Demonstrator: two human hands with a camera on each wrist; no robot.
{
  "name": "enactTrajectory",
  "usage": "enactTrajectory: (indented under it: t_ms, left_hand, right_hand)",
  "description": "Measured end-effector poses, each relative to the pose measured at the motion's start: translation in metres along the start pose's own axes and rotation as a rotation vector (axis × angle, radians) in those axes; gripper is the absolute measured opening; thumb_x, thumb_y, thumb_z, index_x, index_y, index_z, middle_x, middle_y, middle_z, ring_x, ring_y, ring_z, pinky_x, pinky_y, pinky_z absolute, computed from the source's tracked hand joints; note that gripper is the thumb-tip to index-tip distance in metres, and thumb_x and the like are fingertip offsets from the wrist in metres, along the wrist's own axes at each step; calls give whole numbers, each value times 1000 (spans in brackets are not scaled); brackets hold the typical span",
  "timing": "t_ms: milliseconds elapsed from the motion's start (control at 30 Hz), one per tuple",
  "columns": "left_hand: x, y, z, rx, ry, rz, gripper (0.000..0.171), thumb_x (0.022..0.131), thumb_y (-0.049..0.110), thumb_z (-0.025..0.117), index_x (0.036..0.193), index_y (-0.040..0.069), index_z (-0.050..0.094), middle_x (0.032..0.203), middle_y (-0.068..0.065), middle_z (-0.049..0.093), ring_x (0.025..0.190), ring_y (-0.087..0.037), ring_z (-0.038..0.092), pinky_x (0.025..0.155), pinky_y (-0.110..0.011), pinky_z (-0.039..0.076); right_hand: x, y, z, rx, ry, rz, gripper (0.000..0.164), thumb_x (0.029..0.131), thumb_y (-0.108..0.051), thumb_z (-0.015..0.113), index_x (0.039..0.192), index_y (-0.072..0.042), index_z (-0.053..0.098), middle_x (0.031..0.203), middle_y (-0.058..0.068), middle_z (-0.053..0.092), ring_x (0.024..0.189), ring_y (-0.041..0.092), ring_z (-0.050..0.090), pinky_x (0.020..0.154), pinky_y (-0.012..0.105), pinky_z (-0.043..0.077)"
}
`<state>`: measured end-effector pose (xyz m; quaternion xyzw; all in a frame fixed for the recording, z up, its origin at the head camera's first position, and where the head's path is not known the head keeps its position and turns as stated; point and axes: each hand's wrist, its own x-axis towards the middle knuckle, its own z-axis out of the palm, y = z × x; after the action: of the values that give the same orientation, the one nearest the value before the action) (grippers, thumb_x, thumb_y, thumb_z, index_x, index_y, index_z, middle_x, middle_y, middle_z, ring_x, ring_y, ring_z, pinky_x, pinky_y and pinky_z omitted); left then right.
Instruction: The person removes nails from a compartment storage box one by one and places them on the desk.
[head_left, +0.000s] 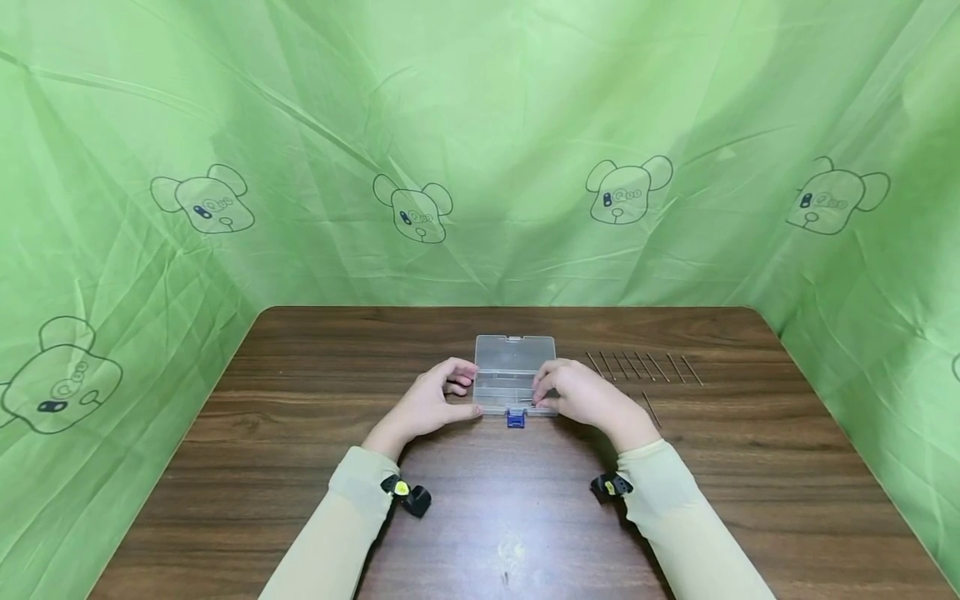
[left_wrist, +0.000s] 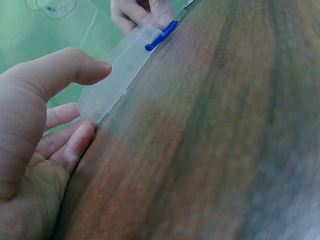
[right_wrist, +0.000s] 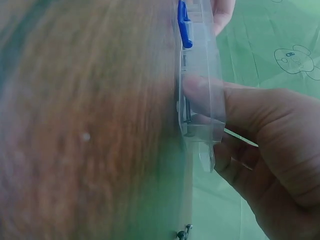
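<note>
A clear plastic box [head_left: 495, 392] with inner compartments and a blue latch [head_left: 515, 419] lies on the table, its lid [head_left: 515, 354] raised at the back. My left hand [head_left: 431, 400] is at the box's left side, loosely curved fingers touching its wall and the thumb near the front corner. My right hand [head_left: 588, 396] reaches into the right front compartment. There, thumb and fingertips pinch a thin dark screw [right_wrist: 188, 111], seen through the clear wall in the right wrist view. The fingers partly cover that compartment.
Several long thin screws [head_left: 637, 367] lie in a slanted row to the right of the box. One more screw [head_left: 651, 409] lies nearer, beside the right wrist. The brown wooden table [head_left: 337, 350] is enclosed by green cloth [head_left: 480, 100] at the back and sides.
</note>
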<state>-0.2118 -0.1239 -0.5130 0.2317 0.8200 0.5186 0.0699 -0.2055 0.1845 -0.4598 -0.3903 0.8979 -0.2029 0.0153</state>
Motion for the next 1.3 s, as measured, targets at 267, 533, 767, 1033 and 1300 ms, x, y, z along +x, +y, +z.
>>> enactTrajectory:
  t_ms: [267, 533, 767, 1033, 1300]
  left_hand:
    - [-1, 0, 0, 37, -6, -11, 61, 86, 17, 95, 139, 9, 65, 128, -8, 70, 114, -21, 68, 102, -34, 61]
    - [0, -1, -1, 46, -11, 6, 62, 86, 17, 95, 139, 9, 64, 129, -7, 70, 114, -20, 69, 102, -32, 61]
    - [-1, 0, -1, 30, -16, -11, 63, 86, 17, 95, 139, 7, 64, 129, -7, 70, 115, -21, 68, 103, -33, 60]
    - [-1, 1, 1, 15, -15, -13, 63, 84, 14, 96, 138, 6, 65, 129, -9, 71, 116, -23, 68, 104, -37, 60]
    - [-1, -1, 0, -15, -2, -8, 62, 84, 13, 97, 137, 5, 66, 129, -14, 71, 117, -30, 69, 106, -47, 60]
  right_hand:
    - [-3, 0, -4, 94, -26, 17, 4, 99, -8, 80, 96, -10, 80, 115, 4, 74, 108, 24, 72, 101, 43, 62]
    - [-11, 2, -24, 217, 45, 45, 6, 103, -17, 78, 104, -11, 80, 116, 1, 74, 113, 24, 71, 102, 49, 59]
    - [-26, 10, -47, 240, 204, 159, 6, 100, -18, 82, 104, -22, 79, 108, -5, 73, 95, 22, 67, 78, 39, 58]
    - [-62, 19, -73, 241, 271, 340, 6, 106, -24, 75, 108, -19, 76, 95, -5, 74, 82, 14, 64, 69, 24, 52]
    - [-101, 35, -83, 152, 329, 449, 11, 106, -24, 74, 112, -14, 77, 97, -2, 75, 80, 11, 63, 68, 24, 51]
